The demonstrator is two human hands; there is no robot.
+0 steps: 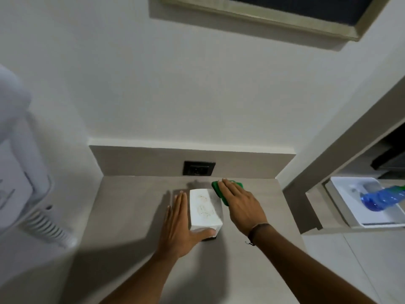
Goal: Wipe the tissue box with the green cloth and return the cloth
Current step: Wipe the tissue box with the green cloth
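Your left hand (177,224) lies flat against the left face of the tissue box (205,209), fingers straight and thumb hooked round its near end, bracing rather than gripping. The box stands mid-table (131,205), long axis running away from you: a smooth white block, faintly patterned on top. Your right hand (238,205) presses the green cloth (221,191), soft and folded, fingers spread flat over it, against the box's far right side. That hand is nearer the unwiped right face.
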